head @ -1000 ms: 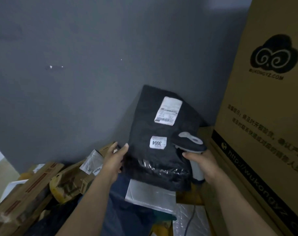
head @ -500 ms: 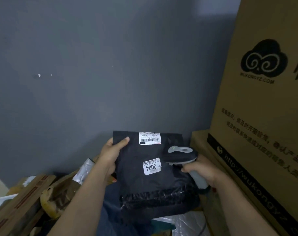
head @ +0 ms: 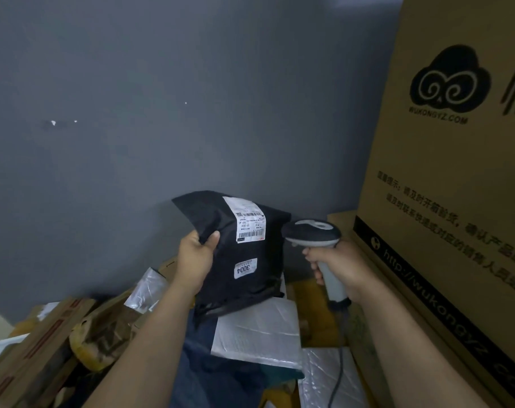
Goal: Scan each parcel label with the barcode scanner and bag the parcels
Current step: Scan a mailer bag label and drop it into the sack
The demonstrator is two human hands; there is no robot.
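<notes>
You are pinching the black poly mailer (head: pixel 241 254), held up at 6 o'clock from centre, by its 10 o'clock edge in your left hand (head: pixel 195 254), while your right hand (head: pixel 338 266) is gripping the barcode scanner (head: pixel 312 234) at its 3 o'clock; it looks light, limp and slick, so hold near the shipping label (head: pixel 248 220).

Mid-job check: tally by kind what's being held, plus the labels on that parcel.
Black parcel, in left hand: 1
Barcode scanner, in right hand: 1
White labels on the parcel: 2
Total: 4

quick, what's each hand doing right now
Left hand: grips the black parcel by its upper edge.
Right hand: grips the barcode scanner handle.
</notes>
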